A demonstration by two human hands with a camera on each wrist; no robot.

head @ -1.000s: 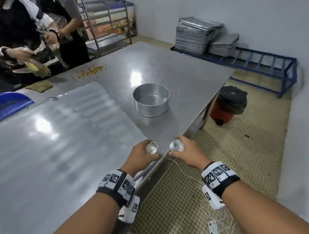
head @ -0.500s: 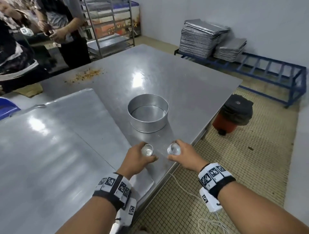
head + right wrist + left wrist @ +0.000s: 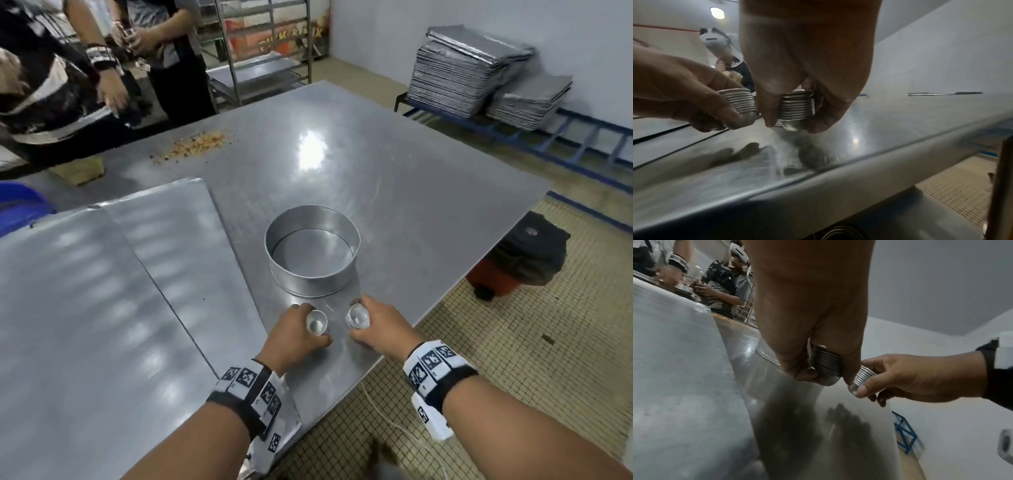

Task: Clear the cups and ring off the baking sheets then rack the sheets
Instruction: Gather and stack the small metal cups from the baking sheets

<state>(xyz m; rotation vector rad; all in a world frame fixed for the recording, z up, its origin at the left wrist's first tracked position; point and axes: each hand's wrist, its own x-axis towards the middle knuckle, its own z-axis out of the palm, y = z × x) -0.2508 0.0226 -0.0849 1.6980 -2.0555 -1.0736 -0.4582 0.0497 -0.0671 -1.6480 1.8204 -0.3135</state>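
Stainless steel table (image 3: 394,178) fills most of the head view, with tan tiled floor (image 3: 513,342) to its right. Left hand (image 3: 291,337) reaches forward over the near right part of the table, fingers and thumb curled round a small ribbed metal cup (image 3: 317,322), mouth up. Left wrist view shows this cup's (image 3: 826,363) ribbed wall between thumb and fingers, its rounded base just above the tabletop; contact with the surface cannot be confirmed. Right hand (image 3: 380,325) sits just beside the left, likewise wrapped round a second ribbed cup (image 3: 358,317), tilted slightly toward the left one. Right wrist view: second cup (image 3: 797,108) pinched between thumb and fingers, base close over the steel. Both cup interiors look shiny; contents cannot be made out. Cups are near each other but apart. Round metal ring (image 3: 313,250) stands upright on the table just beyond both hands, open at top, table surface visible through it. Two overlapping flat baking sheets (image 3: 102,291) lie on the table to the left of the hands. Crumbs (image 3: 195,145) are scattered at the table's far side. Stacked trays (image 3: 469,68) rest on a blue frame (image 3: 582,137) against the wall.
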